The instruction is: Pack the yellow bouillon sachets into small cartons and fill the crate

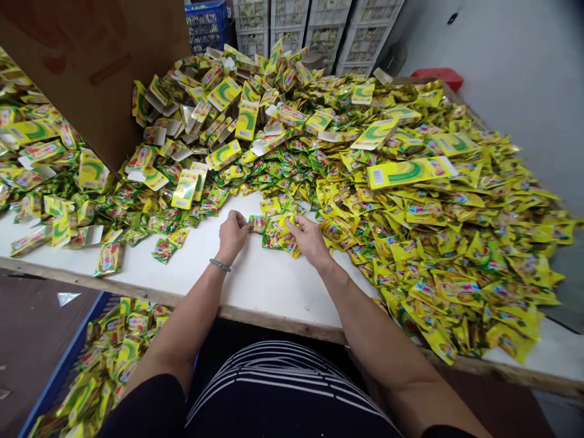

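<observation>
Nearly closed, left hand point(233, 234) seemingly pinching a green packet point(258, 224) by its edge, right hand point(311, 240) half-curled, gripping a yellow packet point(288, 222)

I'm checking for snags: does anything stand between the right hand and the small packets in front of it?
Nothing visible does: the right hand appears to touch the small packets. The large yellow heap lies to the right, not between them.

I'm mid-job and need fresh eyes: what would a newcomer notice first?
Probably the huge heap of shiny yellow packets, spread across the right of the white tabletop. Next, the large brown cardboard piece standing at upper left, among printed yellow-and-green cartons. Then, near the middle, the left grip and right grip at a small cluster of green and yellow packets.
</observation>
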Available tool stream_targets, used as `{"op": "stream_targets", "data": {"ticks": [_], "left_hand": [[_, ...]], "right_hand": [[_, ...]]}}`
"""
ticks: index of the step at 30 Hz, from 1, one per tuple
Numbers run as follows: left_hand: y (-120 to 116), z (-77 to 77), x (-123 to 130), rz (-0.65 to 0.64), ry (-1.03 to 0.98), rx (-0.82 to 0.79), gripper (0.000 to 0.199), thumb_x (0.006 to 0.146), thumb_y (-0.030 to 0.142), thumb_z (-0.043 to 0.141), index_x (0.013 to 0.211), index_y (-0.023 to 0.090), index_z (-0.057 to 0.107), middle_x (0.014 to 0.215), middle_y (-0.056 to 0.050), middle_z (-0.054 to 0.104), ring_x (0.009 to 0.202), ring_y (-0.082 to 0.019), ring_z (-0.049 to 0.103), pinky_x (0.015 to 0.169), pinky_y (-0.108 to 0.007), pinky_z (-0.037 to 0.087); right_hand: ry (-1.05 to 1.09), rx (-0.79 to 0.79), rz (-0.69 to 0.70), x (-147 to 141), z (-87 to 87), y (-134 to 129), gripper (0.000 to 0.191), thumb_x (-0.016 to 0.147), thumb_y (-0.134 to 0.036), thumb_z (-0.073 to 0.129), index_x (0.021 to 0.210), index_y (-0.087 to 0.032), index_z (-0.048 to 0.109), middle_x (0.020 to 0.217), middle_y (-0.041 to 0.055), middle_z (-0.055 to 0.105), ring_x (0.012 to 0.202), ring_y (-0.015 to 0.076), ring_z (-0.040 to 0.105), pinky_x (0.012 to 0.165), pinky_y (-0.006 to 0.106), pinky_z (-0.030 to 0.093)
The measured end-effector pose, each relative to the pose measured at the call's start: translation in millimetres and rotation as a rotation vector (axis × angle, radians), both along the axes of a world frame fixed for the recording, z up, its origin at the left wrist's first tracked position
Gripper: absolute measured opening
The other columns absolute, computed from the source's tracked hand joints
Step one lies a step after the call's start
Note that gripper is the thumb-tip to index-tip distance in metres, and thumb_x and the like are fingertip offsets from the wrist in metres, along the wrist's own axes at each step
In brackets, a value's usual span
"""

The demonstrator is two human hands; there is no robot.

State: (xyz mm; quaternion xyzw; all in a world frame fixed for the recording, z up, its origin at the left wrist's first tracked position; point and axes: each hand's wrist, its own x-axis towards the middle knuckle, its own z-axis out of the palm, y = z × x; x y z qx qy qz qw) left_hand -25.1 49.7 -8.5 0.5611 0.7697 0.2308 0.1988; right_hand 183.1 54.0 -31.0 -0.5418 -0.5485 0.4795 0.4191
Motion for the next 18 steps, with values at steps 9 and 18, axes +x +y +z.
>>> {"op": "stream_targets", "data": {"ticks": [9, 18], "left_hand": [[8.7, 2.0, 16.3, 0.04, 0.215, -0.005, 0.038, 0.074, 0.047, 0.077, 0.093, 0.017, 0.062, 0.119, -0.017, 0.06, 0.118, -0.034, 0.051, 0.091, -0.041, 0.041], [-3.8, 2.3, 6.2, -0.165, -0.531, 0.131, 0.036, 0.063, 0.027, 0.079, 0.089, 0.019, 0.056, 0.079, 0.002, 0.062, 0.072, -0.014, 0.057, 0.069, -0.027, 0.043]], "right_hand": [[-0.433, 0.222, 0.018, -7.9, -4.7, -2.8, 0.032, 0.088, -0.048, 0.051, 0.074, -0.022, 0.063, 0.068, 0.0044, 0.06, 0.071, 0.0207, 0.054, 0.066, 0.029, 0.038], [-0.073, 0.253, 0.02, -14.5, -2.3, 0.3, 0.045, 0.085, -0.061, 0.053, 0.093, -0.019, 0.066, 0.092, 0.0064, 0.067, 0.083, 0.0206, 0.06, 0.076, 0.031, 0.049]]}}
